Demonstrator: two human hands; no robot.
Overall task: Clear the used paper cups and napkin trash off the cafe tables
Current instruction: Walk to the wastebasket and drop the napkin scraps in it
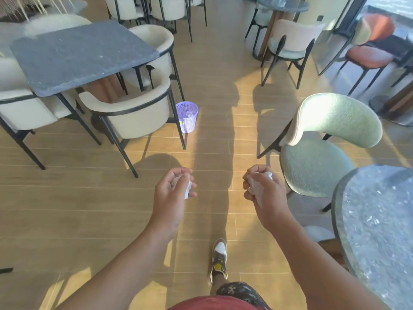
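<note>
Napkin wad (188,189) clenched in left hand (171,194); second wad (257,188), right hand (269,199).

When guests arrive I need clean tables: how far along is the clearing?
Looks done: no cups or napkins show on the square table or the visible part of the round table. In hand: the left hand grips one crumpled napkin, the right hand another wad. Left: dropping both into the purple basket on the floor ahead.
</note>
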